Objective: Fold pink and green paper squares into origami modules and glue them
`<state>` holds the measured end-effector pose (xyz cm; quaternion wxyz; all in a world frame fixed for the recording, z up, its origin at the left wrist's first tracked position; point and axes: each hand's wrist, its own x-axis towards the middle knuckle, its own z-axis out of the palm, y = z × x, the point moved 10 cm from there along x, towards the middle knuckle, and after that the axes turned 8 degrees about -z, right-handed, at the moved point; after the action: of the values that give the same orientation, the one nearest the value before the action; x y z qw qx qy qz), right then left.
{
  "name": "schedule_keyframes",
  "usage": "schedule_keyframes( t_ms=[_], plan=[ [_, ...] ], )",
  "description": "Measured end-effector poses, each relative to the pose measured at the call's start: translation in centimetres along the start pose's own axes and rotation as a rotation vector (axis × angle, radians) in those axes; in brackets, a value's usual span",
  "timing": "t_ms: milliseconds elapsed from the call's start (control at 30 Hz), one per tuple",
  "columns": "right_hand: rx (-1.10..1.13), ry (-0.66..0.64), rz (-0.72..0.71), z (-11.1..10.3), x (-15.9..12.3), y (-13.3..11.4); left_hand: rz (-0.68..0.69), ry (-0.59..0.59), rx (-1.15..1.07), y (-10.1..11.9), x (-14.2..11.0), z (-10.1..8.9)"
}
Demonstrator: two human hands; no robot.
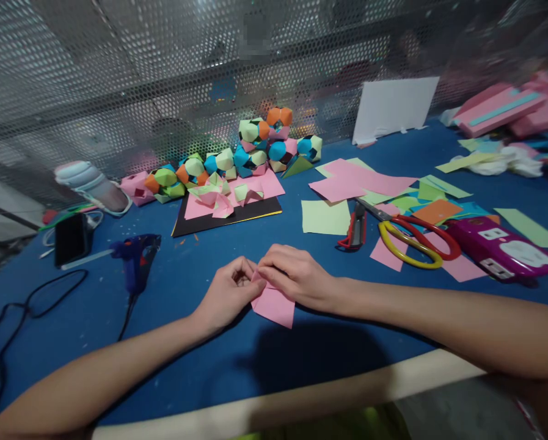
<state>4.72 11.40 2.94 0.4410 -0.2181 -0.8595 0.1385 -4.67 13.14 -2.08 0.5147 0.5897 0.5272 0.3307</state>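
A small pink sheet of paper [276,308], partly folded, is held just over the blue tabletop near its front edge. My left hand [228,290] pinches its left side between thumb and fingers. From the right, my right hand [299,275] presses on the upper part, fingers closed over the fold. Both hands cover the paper's top, so the crease there is hidden. Beyond them, folded pink and green paper pieces [219,198] rest on pink sheets over a black pad [228,225].
A blue glue gun [138,260] with a cord lies left, near a phone [72,238] and a tumbler [93,186]. Folded paper balls [250,159] line the back. Rightward are a red cutter [357,229], scissors [420,241], a purple pouch [507,250] and loose paper sheets [360,180].
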Motion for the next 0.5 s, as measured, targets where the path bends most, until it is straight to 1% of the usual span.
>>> schedule_keyframes(
  t_ms=[67, 133, 200, 267, 333, 500],
  plan=[
    [0.011, -0.025, 0.012, 0.1, 0.1, 0.0, 0.006, 0.029, -0.001, 0.1, 0.0, -0.2],
    [0.034, -0.041, 0.044, 0.0, 0.2, 0.2, 0.007, 0.055, -0.061, 0.0, 0.0, -0.6],
    [0.043, -0.056, 0.086, 0.0, 0.2, 0.6, -0.001, 0.064, -0.136, -0.1, 0.0, -0.8],
    [0.041, -0.067, 0.096, 0.1, 0.2, 0.9, -0.019, 0.055, -0.17, -0.4, 0.1, -0.8],
    [0.047, -0.074, 0.054, 0.2, 0.2, 0.8, -0.042, 0.038, -0.167, -0.7, 0.2, -0.6],
    [0.019, -0.091, -0.116, 0.1, 0.0, -0.2, -0.088, 0.002, -0.175, -1.3, 0.4, -0.3]
  ],
)
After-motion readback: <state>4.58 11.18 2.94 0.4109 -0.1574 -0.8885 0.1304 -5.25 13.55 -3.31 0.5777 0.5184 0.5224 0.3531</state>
